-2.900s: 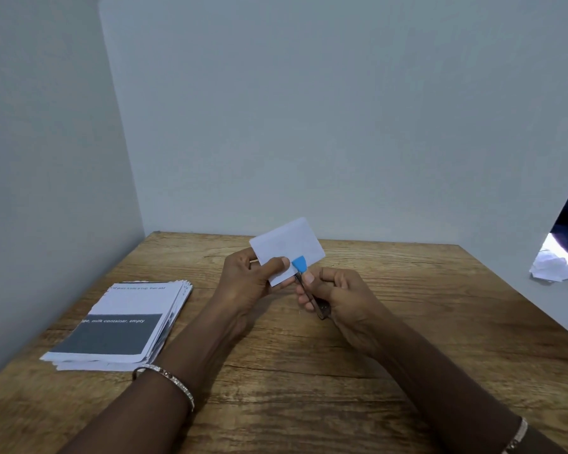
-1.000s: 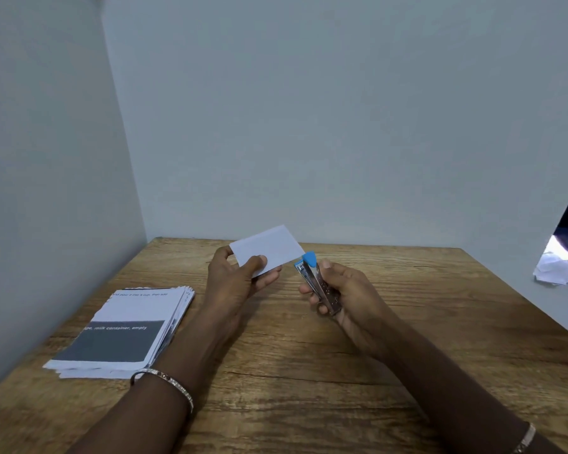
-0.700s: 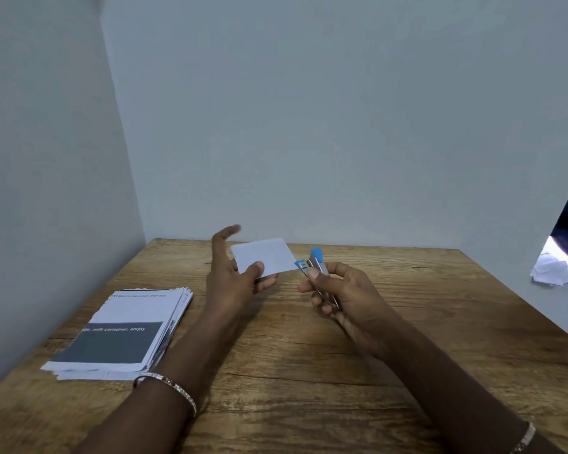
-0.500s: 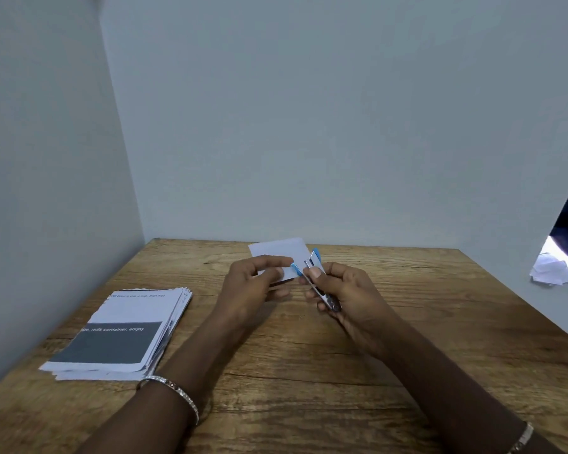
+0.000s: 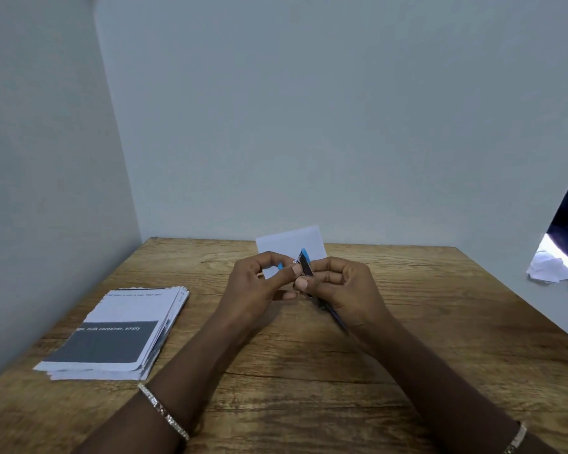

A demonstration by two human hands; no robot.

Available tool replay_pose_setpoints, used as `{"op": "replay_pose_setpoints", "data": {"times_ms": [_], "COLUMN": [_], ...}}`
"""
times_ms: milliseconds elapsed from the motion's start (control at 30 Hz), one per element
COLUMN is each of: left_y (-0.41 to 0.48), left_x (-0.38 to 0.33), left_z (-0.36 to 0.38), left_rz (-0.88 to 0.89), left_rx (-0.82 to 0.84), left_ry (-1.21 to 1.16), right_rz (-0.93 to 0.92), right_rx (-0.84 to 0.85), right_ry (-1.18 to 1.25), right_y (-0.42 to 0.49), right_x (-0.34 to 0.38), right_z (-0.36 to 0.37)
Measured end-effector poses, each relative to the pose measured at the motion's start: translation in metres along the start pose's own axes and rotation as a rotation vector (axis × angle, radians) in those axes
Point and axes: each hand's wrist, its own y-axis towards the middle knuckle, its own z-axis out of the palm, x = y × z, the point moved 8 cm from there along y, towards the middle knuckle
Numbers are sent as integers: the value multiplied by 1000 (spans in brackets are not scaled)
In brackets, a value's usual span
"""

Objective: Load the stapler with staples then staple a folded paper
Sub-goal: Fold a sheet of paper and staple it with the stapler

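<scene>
A small folded white paper [image 5: 289,245] stands upright above the wooden table [image 5: 309,371], held in my left hand [image 5: 259,286]. My right hand [image 5: 345,290] grips a small metal stapler [image 5: 305,265] with blue tips. The stapler's front end sits at the paper's lower edge, between both thumbs. A blue bit shows by my left fingers. Both hands meet above the middle of the table, and much of the stapler is hidden in my right palm.
A stack of printed sheets [image 5: 118,335] with a dark grey band lies on the table at the left. Grey walls close the left and back. Crumpled white paper [image 5: 554,270] shows through a gap at the right edge.
My left hand turned the paper and brought it back to the stapler. The two hands, apart a second ago, now touch, with the stapler's tip at the paper's edge.
</scene>
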Motion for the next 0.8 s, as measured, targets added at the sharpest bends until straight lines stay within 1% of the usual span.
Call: {"op": "replay_pose_setpoints", "data": {"times_ms": [267, 500, 633, 733, 800], "left_y": [-5, -13, -13, -15, -17], "left_x": [-14, -22, -21, -23, -27], "left_z": [1, 14, 15, 15, 13], "left_rz": [193, 283, 299, 333, 390], "left_rx": [-7, 54, 55, 34, -3], "left_ry": [219, 261, 276, 335, 416], "right_rz": [-26, -29, -6, -9, -64], "right_rx": [48, 97, 101, 111, 112], "right_ry": [-25, 17, 26, -51, -182], "right_y": [-3, -5, -7, -9, -11], "right_x": [1, 0, -2, 1, 5], "right_z": [11, 20, 24, 25, 26]}}
